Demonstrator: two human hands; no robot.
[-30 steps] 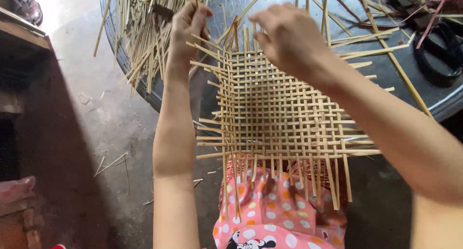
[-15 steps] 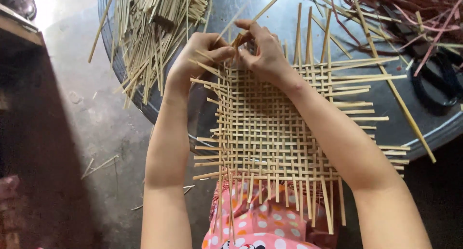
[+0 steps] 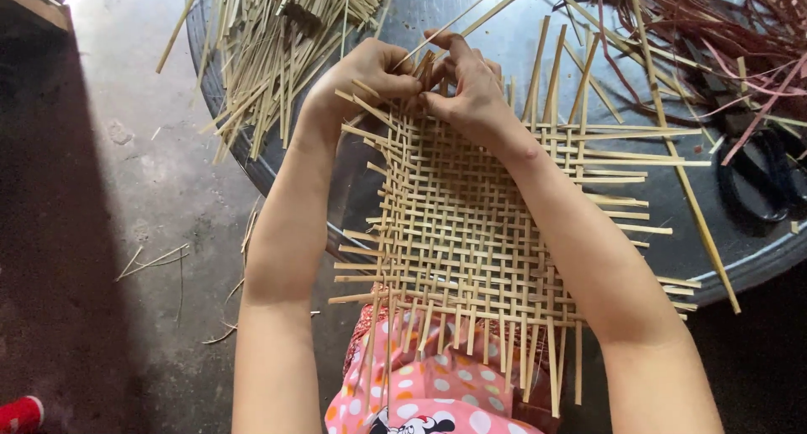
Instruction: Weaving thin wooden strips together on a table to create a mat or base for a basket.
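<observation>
your left hand [image 3: 363, 76] and right hand [image 3: 471, 93] have fingers pinching strips at the woven mat's [image 3: 471, 232] far edge; loose strip pile [image 3: 277, 39] just beside, left

Round dark metal table [image 3: 471, 30] filling the upper right of the frame, bearing a woven bamboo mat [image 3: 471, 224] at centre, loose bamboo strips [image 3: 277, 39] at upper left, reddish strips [image 3: 714, 30] and black scissors [image 3: 761, 182] at right.

Woven mat [image 3: 471, 224] on round table [image 3: 740, 257] (loose strips [image 3: 277, 47] left).
</observation>
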